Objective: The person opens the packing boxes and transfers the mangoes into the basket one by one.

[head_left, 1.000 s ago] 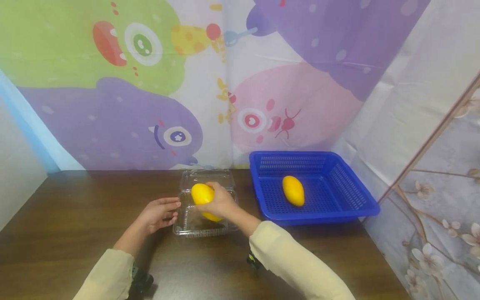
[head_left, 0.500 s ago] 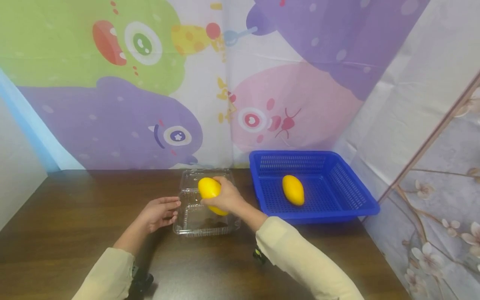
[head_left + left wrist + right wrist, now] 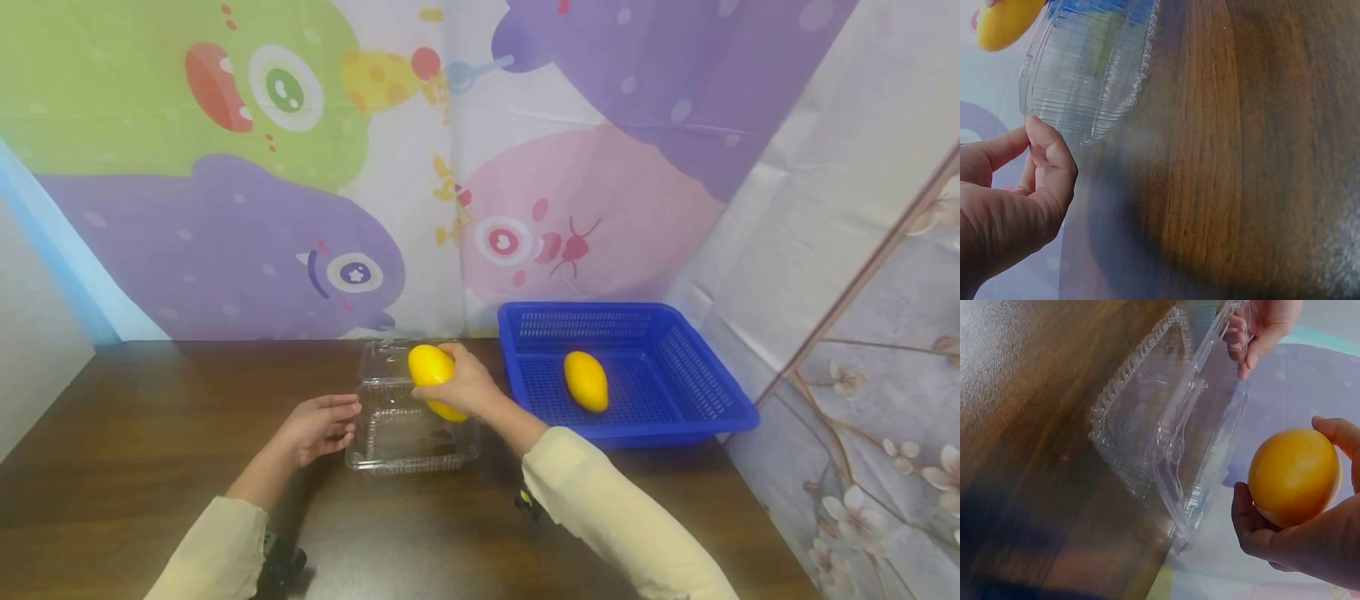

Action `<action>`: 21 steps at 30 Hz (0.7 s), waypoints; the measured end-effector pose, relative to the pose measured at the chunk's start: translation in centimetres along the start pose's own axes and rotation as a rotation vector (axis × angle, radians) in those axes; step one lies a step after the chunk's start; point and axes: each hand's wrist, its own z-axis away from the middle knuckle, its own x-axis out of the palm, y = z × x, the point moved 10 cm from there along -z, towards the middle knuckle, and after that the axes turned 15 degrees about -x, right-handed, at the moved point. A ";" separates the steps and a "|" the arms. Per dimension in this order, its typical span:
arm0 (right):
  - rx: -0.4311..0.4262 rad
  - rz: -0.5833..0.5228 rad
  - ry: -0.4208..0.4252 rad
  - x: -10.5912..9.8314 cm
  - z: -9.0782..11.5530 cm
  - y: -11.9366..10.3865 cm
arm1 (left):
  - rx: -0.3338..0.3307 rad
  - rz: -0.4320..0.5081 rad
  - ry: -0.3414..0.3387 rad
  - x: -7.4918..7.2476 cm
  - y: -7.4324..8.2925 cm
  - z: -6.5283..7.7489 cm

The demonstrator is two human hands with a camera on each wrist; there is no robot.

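Observation:
A yellow mango [image 3: 432, 369] is gripped by my right hand [image 3: 467, 385], raised above the clear plastic container [image 3: 408, 458]. The right wrist view shows the mango [image 3: 1294, 477] between thumb and fingers, apart from the container. At the container's left side my left hand [image 3: 321, 429] pinches the rim; thumb and fingertip meet at its edge in the left wrist view, where the container [image 3: 1079, 75] is seen from the side. The container stands open, its lid [image 3: 381, 362] folded back toward the wall.
To the right, a blue plastic basket [image 3: 630, 435] holds a second mango [image 3: 587, 382]. Both stand on a dark wooden table [image 3: 390, 542]. A cartoon-printed sheet [image 3: 420, 275] covers the wall behind, and a floral panel [image 3: 862, 467] borders the right side.
My right hand has lifted the mango from inside the container, moving it up and to the right. My left hand stays at the rim.

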 end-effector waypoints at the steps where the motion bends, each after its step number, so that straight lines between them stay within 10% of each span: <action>1: 0.001 0.004 0.001 -0.1 0.0 0.0 | -0.001 -0.002 0.002 0.0 0.0 0.0; 21: 0.028 -0.007 0.042 -3.0 0.0 0.7 | -0.006 -0.005 0.014 0.1 0.0 -0.1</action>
